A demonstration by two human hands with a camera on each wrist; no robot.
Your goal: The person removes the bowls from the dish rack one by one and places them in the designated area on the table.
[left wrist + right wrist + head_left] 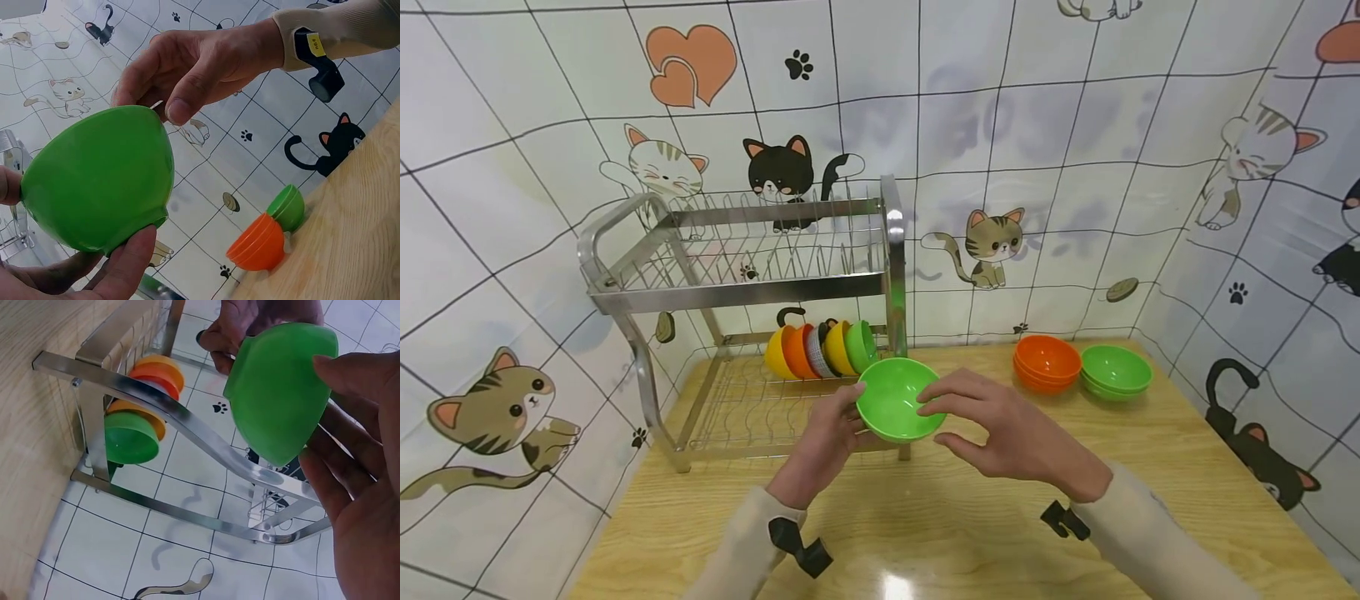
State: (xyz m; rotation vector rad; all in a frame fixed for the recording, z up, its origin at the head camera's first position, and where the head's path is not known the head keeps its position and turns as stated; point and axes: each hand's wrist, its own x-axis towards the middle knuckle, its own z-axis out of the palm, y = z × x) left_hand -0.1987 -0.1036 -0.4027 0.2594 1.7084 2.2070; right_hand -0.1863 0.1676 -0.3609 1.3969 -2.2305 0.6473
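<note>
A green bowl (889, 402) is held up over the table in front of the rack, tilted so its inside faces the head camera. My left hand (833, 423) grips it, thumb at the left rim and fingers under the base, as the left wrist view shows. At the bowl's right rim is my right hand (1011, 427), its fingers loosely bent over the opening and its thumb apart from them. Whether those fingertips touch the bowl is unclear. The right wrist view shows the bowl's outer wall (275, 394) beside the right thumb.
A two-tier metal dish rack (752, 292) stands at the left. On its lower tier, yellow, orange, patterned and green bowls (860, 346) lean in a row. Stacked orange bowls (1047, 364) and stacked green bowls (1116, 372) sit at the table's back right, near the wall.
</note>
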